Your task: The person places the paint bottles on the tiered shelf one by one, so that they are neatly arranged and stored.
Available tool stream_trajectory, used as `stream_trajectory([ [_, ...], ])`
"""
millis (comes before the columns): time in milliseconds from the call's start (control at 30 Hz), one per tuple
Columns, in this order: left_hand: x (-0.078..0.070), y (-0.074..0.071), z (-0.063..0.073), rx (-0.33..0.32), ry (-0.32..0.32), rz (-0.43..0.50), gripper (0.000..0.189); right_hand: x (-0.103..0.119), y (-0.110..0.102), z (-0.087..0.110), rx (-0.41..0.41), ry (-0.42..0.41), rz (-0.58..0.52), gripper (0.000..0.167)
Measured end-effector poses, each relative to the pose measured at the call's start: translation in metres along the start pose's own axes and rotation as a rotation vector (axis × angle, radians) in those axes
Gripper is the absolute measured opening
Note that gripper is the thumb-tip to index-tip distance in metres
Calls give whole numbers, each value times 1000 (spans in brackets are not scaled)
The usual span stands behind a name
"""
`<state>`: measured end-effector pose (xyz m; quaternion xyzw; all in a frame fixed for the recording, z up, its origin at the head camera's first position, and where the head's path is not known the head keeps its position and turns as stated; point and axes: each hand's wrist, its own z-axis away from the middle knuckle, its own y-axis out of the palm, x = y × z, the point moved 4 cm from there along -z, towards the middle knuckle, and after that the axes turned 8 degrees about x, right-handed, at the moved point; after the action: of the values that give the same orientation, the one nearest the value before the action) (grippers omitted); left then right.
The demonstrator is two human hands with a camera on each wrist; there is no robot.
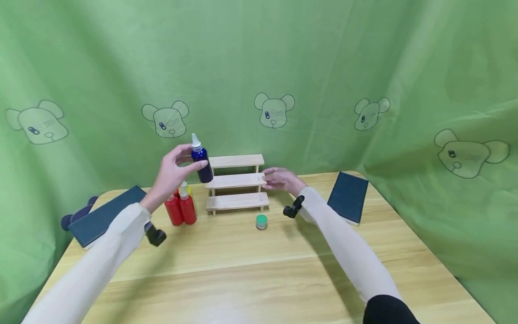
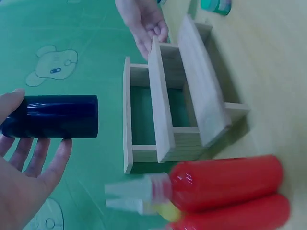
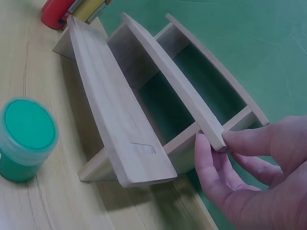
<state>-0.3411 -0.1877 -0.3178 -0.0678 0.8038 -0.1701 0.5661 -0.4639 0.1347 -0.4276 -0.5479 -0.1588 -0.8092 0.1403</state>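
My left hand (image 1: 173,173) grips a dark blue squeeze bottle (image 1: 202,164) with a pale pointed nozzle, raised beside the left end of a three-step wooden stand (image 1: 236,202). In the left wrist view the bottle (image 2: 60,116) lies between thumb and fingers. At the stand's other end, my right hand (image 1: 283,180) pinches the end of the middle step; in the right wrist view, thumb and fingers of that hand (image 3: 259,172) close round the step's corner (image 3: 211,134). All three steps are bare.
Two red bottles (image 1: 188,210) with a yellow one (image 1: 189,190) behind stand left of the stand. A small green-lidded jar (image 1: 261,222) sits in front of it. Dark books lie at left (image 1: 109,213) and right (image 1: 348,197). A green curtain (image 1: 226,67) hangs behind the table.
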Motion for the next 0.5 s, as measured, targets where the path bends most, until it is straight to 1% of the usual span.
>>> stream_trajectory([
  [133,1,16,-31,14,10,30,59,-1,-4,2,-5,7,8,51],
  [233,3,27,-49,10,11,60,60,0,-4,3,-15,-2,15,51],
  [333,5,36,-63,17,13,78,60,1,-3,4,-37,-27,29,50],
  [500,10,54,-78,45,-1,78,60,-2,-2,8,-62,-39,52,49],
])
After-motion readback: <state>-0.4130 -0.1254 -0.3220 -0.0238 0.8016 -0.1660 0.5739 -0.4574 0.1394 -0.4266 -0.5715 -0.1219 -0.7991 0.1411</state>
